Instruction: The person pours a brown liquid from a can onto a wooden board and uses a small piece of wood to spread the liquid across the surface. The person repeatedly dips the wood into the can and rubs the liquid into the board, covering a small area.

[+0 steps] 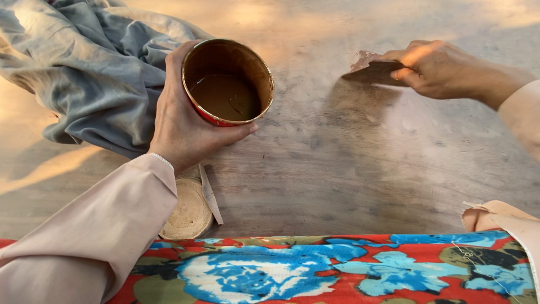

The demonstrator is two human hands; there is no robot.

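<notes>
Tin of brown liquid in one hand, a scrap pressed to the wooden surface with the other.

The left hand (183, 121) is wrapped around the round red tin (228, 81) — open top up, tilted slightly. To the tin's right, well apart, the right hand (444, 67) pinches a small dark scrap (374, 72) flat against the wooden surface (337, 169), its long edge running left-right. Grey cloth (90, 62) lies bunched left of the tin; floral fabric (337, 270) spreads below it.

1. Left hand (183, 121): at 9 o'clock of centre, fingers curled in a wrap grip, thumb at 3 o'clock, forearm in from 7 o'clock.
2. Right hand (441, 68): at 2 o'clock, fingers pinched closed, palm down, forearm exits at 3 o'clock.
</notes>
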